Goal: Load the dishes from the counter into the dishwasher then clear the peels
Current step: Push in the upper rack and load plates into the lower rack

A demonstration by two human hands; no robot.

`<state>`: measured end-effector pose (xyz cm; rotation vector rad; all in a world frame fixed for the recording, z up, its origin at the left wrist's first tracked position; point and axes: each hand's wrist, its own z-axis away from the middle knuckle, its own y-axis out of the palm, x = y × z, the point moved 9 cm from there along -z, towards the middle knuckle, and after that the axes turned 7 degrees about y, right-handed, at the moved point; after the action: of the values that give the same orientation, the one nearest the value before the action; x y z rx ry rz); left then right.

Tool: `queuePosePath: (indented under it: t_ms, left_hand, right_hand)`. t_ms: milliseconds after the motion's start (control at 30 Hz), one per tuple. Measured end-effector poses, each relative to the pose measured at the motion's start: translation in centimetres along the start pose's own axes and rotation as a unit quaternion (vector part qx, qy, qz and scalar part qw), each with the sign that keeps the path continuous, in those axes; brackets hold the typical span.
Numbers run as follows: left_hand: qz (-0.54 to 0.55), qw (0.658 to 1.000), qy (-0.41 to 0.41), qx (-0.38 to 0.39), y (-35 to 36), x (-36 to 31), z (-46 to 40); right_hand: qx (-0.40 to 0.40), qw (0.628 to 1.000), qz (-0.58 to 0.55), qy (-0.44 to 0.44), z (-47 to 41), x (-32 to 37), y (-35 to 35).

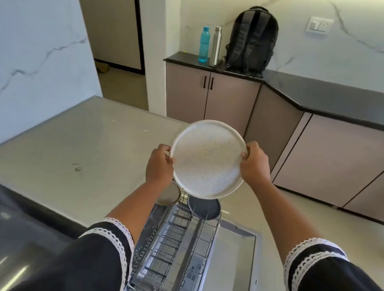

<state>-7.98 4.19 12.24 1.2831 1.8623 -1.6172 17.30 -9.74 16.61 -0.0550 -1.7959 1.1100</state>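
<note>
A white speckled plate is held up in the air, its face tilted toward me. My left hand grips its left rim and my right hand grips its right rim. Below the plate the dishwasher's wire rack is pulled out over the open door. A dark grey plate stands upright at the rack's far end. Beside it, a pale plate shows partly behind my left forearm.
A grey counter runs along the left, with a small speck on it. At the back, a black worktop carries a blue bottle, a steel bottle and a black backpack. Cabinets stand to the right.
</note>
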Motion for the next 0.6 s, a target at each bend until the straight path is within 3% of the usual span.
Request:
queuePosePath:
  t_ms: [333,600]
  left_hand:
    - [-0.011,0.999,-0.007,0.04,8.7,2.5,-1.4]
    - [-0.027,0.998,0.015,0.058,14.5,8.3,0.2]
  right_hand:
    - [0.009,0.999,0.027,0.027,-3.4,-6.6,3.0]
    - [0.005,0.998,0.034,0.044,-2.7,-13.6,8.5]
